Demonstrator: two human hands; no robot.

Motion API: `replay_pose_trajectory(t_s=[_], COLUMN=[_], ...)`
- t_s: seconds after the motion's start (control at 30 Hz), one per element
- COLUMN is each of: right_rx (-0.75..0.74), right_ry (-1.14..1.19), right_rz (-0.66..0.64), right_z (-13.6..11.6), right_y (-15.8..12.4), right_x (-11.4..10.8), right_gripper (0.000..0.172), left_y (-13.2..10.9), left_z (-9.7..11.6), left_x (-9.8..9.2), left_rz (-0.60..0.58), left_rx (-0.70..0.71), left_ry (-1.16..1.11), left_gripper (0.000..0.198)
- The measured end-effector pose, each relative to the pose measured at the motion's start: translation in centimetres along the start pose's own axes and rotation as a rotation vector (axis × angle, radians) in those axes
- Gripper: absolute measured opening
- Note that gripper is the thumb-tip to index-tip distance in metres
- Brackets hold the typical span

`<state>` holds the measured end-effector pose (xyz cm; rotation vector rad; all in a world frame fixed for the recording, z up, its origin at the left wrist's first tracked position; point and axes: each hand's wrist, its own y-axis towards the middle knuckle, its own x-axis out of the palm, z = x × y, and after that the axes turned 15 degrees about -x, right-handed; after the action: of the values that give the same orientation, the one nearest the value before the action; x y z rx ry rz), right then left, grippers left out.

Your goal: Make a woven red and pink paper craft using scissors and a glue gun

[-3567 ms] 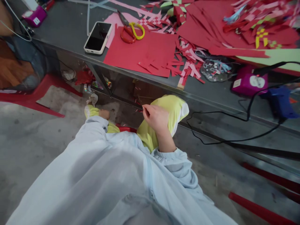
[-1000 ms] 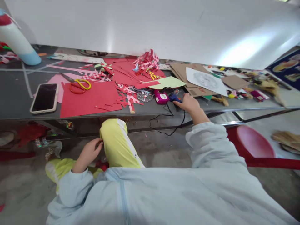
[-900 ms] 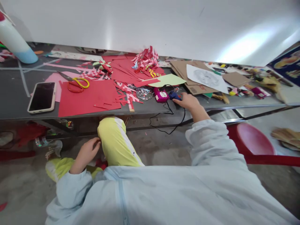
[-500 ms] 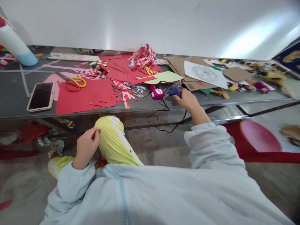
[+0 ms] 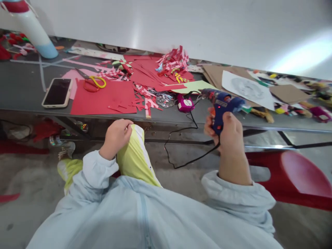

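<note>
My right hand (image 5: 229, 135) is wrapped round the grip of a blue hot glue gun (image 5: 223, 103), held up in front of the low grey table (image 5: 23, 93), nozzle pointing left. Its black cord (image 5: 181, 145) hangs in a loop below the table edge. My left hand (image 5: 116, 136) is curled on my raised knee in yellow trousers (image 5: 135, 155); its fingers are pinched together and what they hold is too small to make out.
On the table lie a phone (image 5: 57, 92), red paper sheets (image 5: 103, 98), scissors with red and yellow handles (image 5: 93, 82), woven red and pink strips (image 5: 173, 62), a purple box (image 5: 185, 103), cardboard and a drawing (image 5: 246, 88). A red plastic stool (image 5: 298, 176) stands at right.
My right hand has lifted the glue gun off the table and drawn it toward me. My left hand has risen from beside my knee onto its top.
</note>
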<state>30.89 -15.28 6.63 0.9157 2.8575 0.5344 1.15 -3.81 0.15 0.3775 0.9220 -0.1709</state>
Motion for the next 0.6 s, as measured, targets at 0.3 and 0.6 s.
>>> replay_pose_trajectory(t_s=[0.3, 0.6], right_rx=[0.278, 0.405], right_ry=[0.247, 0.323], right_rz=[-0.163, -0.294], right_z=[1.1, 2.8], right_y=[-2.4, -3.6], right_x=[9.1, 13.7], right_gripper=[0.028, 0.024], left_y=[3.2, 6.3], left_z=[-4.1, -5.0], left_x=[-2.4, -2.9], left_rz=[0.147, -0.069], left_rx=[-0.069, 0.048], left_ry=[0.25, 0.246], left_gripper=[0.021, 0.024])
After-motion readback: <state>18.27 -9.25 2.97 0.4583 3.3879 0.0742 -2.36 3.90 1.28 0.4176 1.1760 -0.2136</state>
